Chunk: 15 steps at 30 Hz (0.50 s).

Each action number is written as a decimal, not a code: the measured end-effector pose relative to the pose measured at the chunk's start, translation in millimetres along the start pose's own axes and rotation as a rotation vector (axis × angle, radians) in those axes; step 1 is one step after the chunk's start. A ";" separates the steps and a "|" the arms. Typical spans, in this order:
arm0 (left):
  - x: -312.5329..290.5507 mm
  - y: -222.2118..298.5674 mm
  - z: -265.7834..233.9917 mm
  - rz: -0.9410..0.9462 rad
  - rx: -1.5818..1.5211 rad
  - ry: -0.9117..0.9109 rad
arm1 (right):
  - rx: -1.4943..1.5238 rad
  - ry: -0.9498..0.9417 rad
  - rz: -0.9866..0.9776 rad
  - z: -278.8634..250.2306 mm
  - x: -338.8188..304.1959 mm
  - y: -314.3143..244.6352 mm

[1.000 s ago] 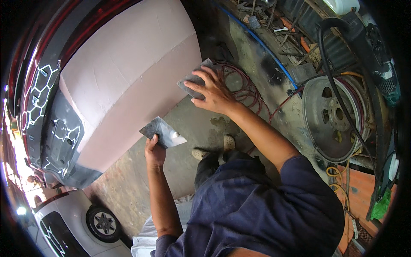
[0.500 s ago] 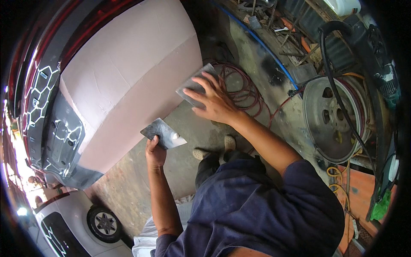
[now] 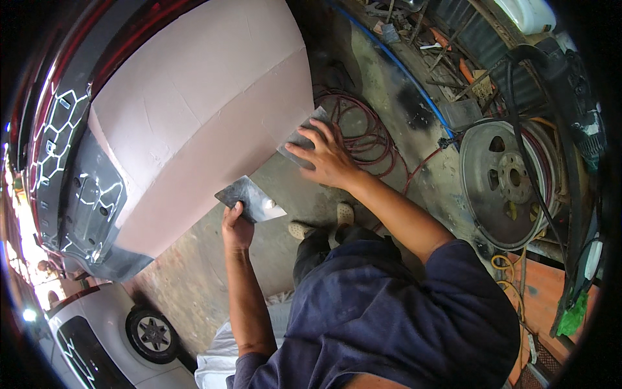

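Note:
A car body panel [image 3: 207, 97] coated in pale pinkish filler fills the upper left, with thin ridges across its surface. My left hand [image 3: 238, 228] grips a thin square metal plate [image 3: 241, 192] by its near corner, thumb on top. A small whitish dab of putty [image 3: 268, 203] sits near the plate's right corner. With fingers spread over its back, my right hand [image 3: 329, 154] holds a flat grey putty spreader [image 3: 299, 137] at the panel's right edge. The spreader's underside is hidden, so I cannot tell whether it touches the panel.
A coiled red hose [image 3: 363, 123] lies on the floor beyond my right hand. To the right stand a wheel rim [image 3: 479, 188] and black hoses. A blue pipe [image 3: 402, 61] runs along the cluttered wall side. A silver vehicle [image 3: 103, 324] is at lower left.
My right hand and the spreader have shifted slightly right and down along the panel's edge. My left hand and the plate stay nearly where they were; the view has moved a little.

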<state>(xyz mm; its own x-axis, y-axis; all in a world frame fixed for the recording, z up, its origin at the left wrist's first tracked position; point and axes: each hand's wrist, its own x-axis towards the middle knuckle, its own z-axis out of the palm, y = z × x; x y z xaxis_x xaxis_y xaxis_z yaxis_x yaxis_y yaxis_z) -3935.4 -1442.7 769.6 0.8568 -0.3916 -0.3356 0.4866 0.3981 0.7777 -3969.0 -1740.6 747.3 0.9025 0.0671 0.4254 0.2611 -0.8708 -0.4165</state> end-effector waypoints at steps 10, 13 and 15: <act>0.9 4.2 -2.6 -0.018 0.062 -0.003 | 0.039 0.084 0.021 -45.6 29.3 -16.1; 0.7 2.3 -3.0 0.004 0.049 0.000 | -0.021 0.157 -0.023 -57.6 63.7 -19.0; 1.0 2.1 -3.6 0.001 0.077 0.016 | -0.041 0.191 -0.053 -59.5 77.1 -19.9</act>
<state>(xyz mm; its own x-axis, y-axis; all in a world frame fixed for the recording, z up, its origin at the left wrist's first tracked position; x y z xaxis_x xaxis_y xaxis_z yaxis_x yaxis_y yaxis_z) -3932.8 -1439.3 769.0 0.8601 -0.3776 -0.3431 0.4719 0.3330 0.8164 -3925.1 -1747.1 836.2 0.8054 0.0226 0.5923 0.2886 -0.8877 -0.3586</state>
